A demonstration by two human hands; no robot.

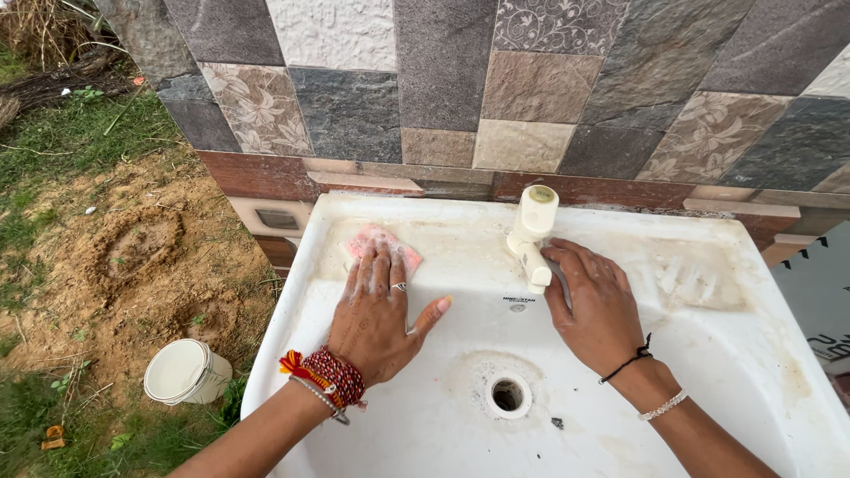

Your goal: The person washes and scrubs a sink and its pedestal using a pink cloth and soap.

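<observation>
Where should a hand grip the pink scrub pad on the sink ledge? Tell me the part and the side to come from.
The scrub pad lies flat on the sink ledge, under the left hand's fingers. It is probably best pinched at its exposed right corner, coming from above and the basin side. The wall blocks the far side, and the tap with the right hand stands well to the right.

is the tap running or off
Off. No water falls from the spout of the cream tap, and the drain below it has no stream landing on it. The right hand rests beside the tap.
</observation>
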